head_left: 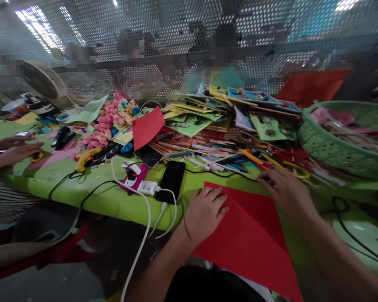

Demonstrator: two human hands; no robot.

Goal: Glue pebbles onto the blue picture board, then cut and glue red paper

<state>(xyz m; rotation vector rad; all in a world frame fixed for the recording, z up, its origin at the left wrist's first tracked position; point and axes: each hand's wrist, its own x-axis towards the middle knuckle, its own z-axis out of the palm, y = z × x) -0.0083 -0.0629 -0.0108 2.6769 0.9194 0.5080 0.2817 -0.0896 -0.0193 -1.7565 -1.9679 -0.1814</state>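
A large sheet of red paper (245, 239) lies at the table's near edge, its lower end reaching over my lap. My left hand (206, 214) rests on the sheet's upper left part, fingers lying loosely flat. Beyond the upper right corner of the sheet, my right hand (285, 193) is at the near edge of the pen pile, its fingers bent and slightly apart. I make out nothing held in it. Close to its fingertips are an orange pen (250, 157) and a thin black cable (208, 171). A black phone (172, 180) with a white charging cable lies left of the paper.
A purple power strip (135, 178) and a yellow glue gun (87, 158) trail cables over the edge. Decorated cards (189, 123) are heaped behind. A green basket (343, 144) stands right, a fan (45, 82) left. Another person's hands (17, 151) are at the far left.
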